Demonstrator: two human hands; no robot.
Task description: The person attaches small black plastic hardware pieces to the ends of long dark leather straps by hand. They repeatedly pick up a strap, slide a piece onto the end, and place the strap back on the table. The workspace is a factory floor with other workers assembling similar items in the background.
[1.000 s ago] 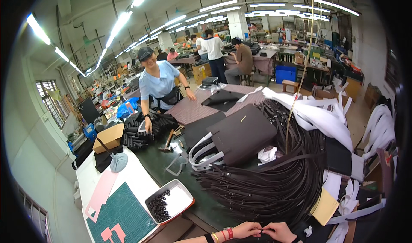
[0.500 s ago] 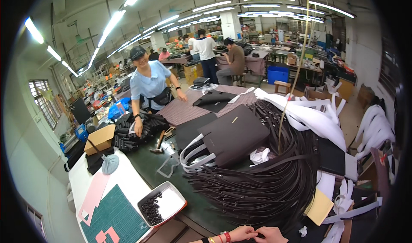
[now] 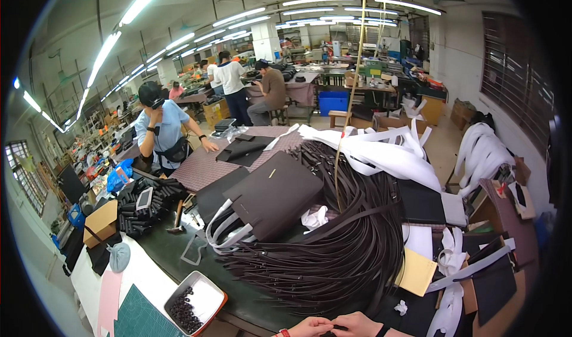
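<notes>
At the bottom edge, my left hand (image 3: 313,326) and my right hand (image 3: 357,324) meet with fingertips pinched together. A small dark piece shows between them, too small and hidden to name; each hand is closed on it. Just beyond lies a large heap of dark brown straps (image 3: 310,271), fanned across the table. To the left of my hands stands a white tray (image 3: 208,295) with an orange-red outer side, holding small black ring-like parts (image 3: 185,313). Behind the straps rests a dark brown handbag (image 3: 274,194) with pale-wrapped handles (image 3: 229,233).
A hammer (image 3: 177,217) lies beside a pile of black rolled pieces (image 3: 149,209). A green cutting mat (image 3: 140,316) is at lower left. White foam strips (image 3: 387,152) and a yellow pad (image 3: 417,271) lie right. A co-worker in light blue (image 3: 170,128) stands across the table.
My view has swung to the right, so the table appears farther left. The co-worker has lifted one hand from the black pile to the head. My hands stay pinched together.
</notes>
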